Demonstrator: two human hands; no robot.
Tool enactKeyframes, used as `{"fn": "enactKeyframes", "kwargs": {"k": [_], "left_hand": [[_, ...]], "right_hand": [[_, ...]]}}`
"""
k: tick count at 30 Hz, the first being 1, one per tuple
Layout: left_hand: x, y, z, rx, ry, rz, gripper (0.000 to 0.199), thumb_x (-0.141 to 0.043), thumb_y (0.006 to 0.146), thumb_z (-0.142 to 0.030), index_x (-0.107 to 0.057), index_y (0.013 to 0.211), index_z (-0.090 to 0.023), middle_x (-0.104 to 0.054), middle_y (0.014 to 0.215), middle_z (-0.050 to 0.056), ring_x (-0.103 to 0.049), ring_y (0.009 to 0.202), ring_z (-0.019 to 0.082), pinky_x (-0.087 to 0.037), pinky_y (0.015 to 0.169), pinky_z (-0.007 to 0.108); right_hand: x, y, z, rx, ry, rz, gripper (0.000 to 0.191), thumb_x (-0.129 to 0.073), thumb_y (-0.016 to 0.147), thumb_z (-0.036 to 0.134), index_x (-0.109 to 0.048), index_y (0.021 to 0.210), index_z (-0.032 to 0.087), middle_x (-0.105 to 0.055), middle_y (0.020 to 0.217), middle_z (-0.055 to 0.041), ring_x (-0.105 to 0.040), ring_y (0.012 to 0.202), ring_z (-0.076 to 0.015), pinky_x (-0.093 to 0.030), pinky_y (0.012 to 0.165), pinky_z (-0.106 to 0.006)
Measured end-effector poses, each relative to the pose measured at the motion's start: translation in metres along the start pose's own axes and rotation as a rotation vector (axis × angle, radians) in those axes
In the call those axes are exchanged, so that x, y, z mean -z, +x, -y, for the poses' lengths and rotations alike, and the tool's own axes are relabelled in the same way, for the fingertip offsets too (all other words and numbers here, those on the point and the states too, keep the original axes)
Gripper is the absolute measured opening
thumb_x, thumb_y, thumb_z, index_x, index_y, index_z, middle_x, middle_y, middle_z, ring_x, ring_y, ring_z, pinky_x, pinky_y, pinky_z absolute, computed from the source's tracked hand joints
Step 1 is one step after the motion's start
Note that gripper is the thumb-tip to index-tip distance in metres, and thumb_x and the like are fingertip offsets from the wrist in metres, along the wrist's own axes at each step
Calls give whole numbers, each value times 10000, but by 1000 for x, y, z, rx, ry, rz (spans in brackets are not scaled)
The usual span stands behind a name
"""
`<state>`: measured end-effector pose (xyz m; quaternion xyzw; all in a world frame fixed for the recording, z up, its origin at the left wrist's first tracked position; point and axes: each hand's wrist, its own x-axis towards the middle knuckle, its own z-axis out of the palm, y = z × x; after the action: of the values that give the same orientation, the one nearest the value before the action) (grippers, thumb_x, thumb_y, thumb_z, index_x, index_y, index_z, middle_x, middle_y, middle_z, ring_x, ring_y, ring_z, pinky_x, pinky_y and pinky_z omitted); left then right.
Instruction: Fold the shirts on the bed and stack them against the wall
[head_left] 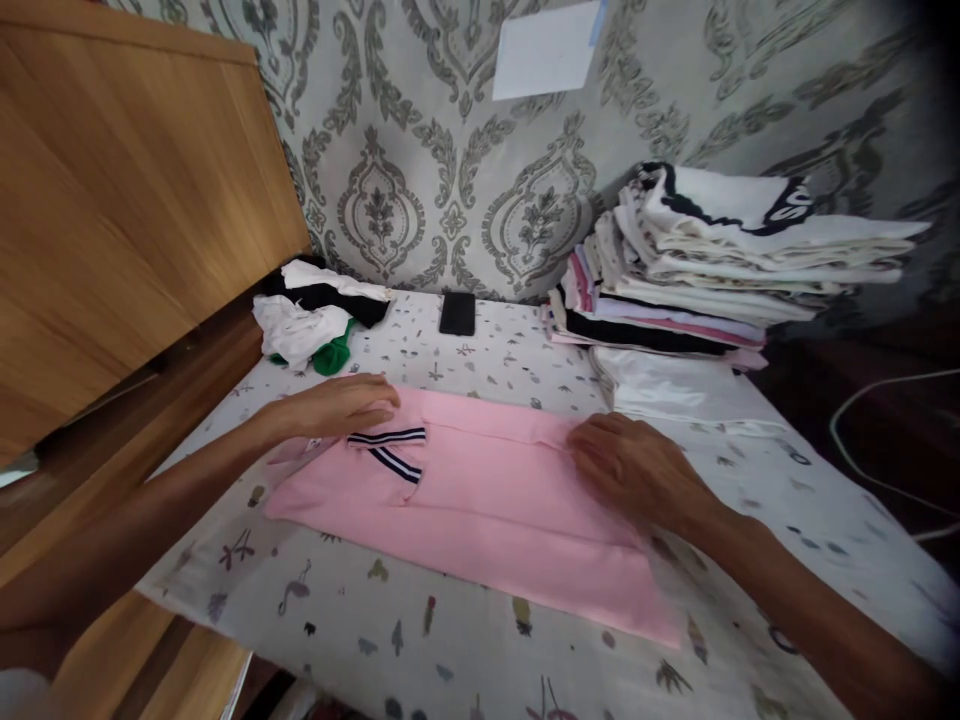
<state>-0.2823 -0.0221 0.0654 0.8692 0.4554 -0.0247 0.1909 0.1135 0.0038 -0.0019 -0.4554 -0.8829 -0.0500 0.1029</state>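
A pink polo shirt [487, 480] lies partly folded on the printed sheet, its far side turned over in a long strip. Its collar [386, 437], trimmed with navy and white stripes, points left. At the collar end, my left hand [341, 405] has its fingers closed on the far edge of the cloth. My right hand [634, 465] curls round the folded strip toward the hem end; its fingertips are partly hidden. Between the two hands the fabric lies nearly flat, with a few creases.
Folded clothes [712, 270] are stacked high at the back right, with a white folded garment [675, 390] at their foot. A black phone [457, 314] lies near the wall. Crumpled clothes [300, 330] lie back left, beside a wooden cabinet [142, 180]. A white cable [862, 400] runs at right.
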Motion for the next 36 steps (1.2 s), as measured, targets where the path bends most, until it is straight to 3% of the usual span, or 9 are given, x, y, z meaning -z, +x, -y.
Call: {"fn": "enactKeyframes", "kwargs": {"k": [3,6,11,16,20,24,28,31,36], "left_hand": [[-22,9,-6,102,43,-79,706,-228,1017,-574,-317,1517,-83,-292,1619,198,-256,1500,293,-238,1185,417],[-50,14,-16,146,87,-31,959,-254,939,-746,-127,1582,-45,-29,1669,212,-4,1552,313,-117,1236,448],[-79,14,-20,207,125,-5,1084,-215,877,-831,-90,1586,-21,21,1654,234,58,1538,342,-75,1244,469],[-82,15,-18,179,152,-64,1054,-215,884,-823,-89,1595,-55,-14,1658,226,20,1540,354,-103,1233,507],[-90,8,-15,166,189,-160,979,-267,919,-768,-160,1589,-62,-111,1652,237,-61,1541,363,-128,1220,549],[-87,11,-9,150,105,-116,899,-291,941,-719,-147,1608,-133,-169,1654,189,-142,1530,376,-224,1197,558],[-54,40,-51,74,-38,-108,840,-253,965,-682,-53,1620,-194,-78,1680,101,-160,1534,332,-259,1208,464],[-42,77,-103,-27,-126,-51,780,-204,1000,-616,-97,1608,-139,-132,1670,133,-204,1527,292,-265,1211,432],[-83,131,-151,-78,-6,-124,733,-216,1023,-525,-168,1573,-43,-116,1660,208,-92,1545,295,-142,1251,458]], "right_hand": [[-7,7,12,50,15,-92,368,-369,981,322,-697,1095,198,-711,1126,-141,-647,1055,-296,-519,875,-438],[-26,9,26,108,24,-136,520,-316,1021,407,-522,1409,129,-533,1458,-187,-504,1337,-314,-431,1079,-494],[-54,4,31,102,60,-27,627,-278,1031,492,-310,1562,161,-411,1568,-159,-370,1459,-282,-355,1162,-506],[-47,2,33,43,189,-14,618,-306,1022,499,-348,1544,172,-389,1580,-163,-327,1481,-286,-283,1194,-537],[-28,-11,30,-237,442,-141,593,-330,1008,519,-472,1457,158,-433,1551,-165,-364,1458,-289,-279,1190,-526],[-10,-40,8,-652,688,-297,522,-370,970,516,-597,1287,169,-671,1247,-134,-627,1134,-257,-513,932,-407],[5,-68,-2,-834,687,-104,351,-444,902,456,-661,921,180,-655,732,-40,-599,686,-199,-457,603,-303],[13,-73,6,-796,557,51,214,-525,858,392,-613,830,199,-646,759,-28,-580,708,-188,-415,624,-290],[20,-63,25,-767,354,179,140,-613,820,311,-561,897,206,-648,958,-46,-588,876,-207,-399,710,-294]]}}
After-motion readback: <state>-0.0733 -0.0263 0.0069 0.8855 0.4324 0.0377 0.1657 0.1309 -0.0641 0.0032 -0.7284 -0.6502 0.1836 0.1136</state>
